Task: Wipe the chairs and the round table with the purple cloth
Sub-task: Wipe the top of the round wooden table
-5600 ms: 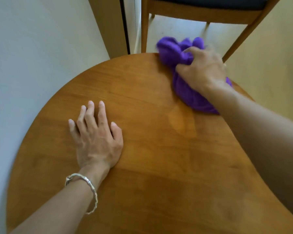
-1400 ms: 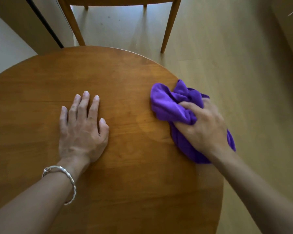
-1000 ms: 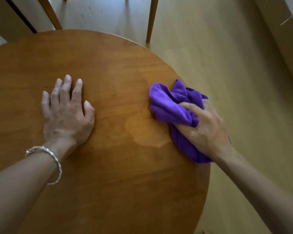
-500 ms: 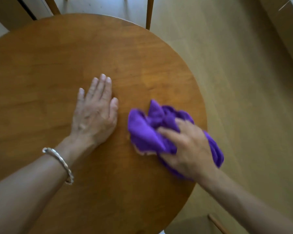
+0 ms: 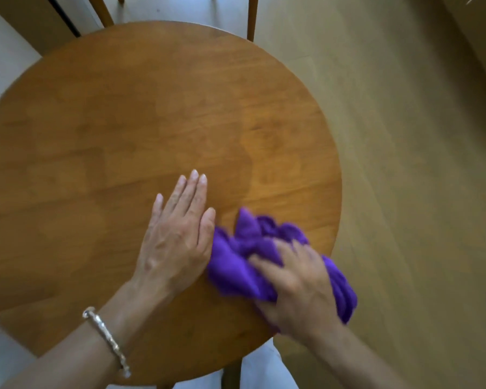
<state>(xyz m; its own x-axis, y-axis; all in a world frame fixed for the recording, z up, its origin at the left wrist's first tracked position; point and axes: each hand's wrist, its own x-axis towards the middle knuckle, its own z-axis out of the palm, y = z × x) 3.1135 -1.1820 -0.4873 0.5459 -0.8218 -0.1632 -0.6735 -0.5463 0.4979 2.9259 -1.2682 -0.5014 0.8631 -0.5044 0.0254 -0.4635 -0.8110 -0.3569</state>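
The round wooden table [image 5: 124, 130] fills most of the view. A bunched purple cloth [image 5: 244, 256] lies on its near right part, reaching the table's right edge. My right hand [image 5: 298, 284] grips the cloth from above, fingers curled into the folds. My left hand [image 5: 180, 234] rests flat on the tabletop with straight fingers, its thumb side touching the cloth's left edge. A silver bracelet sits on that wrist. Two wooden legs of a chair [image 5: 252, 18] show beyond the table's far edge; its seat is out of view.
A pale wall [image 5: 0, 60] runs close along the table's left side. Light wooden floor [image 5: 404, 192] spreads to the right. A beige cabinet or furniture edge [image 5: 480, 37] stands at the far right. A dark vertical strip [image 5: 62, 15] marks a door frame at the top left.
My right hand has dragged the cloth toward me and leftward, from the table's right rim until it touches my left hand. The view shifted, so the table now sits lower and more centred.
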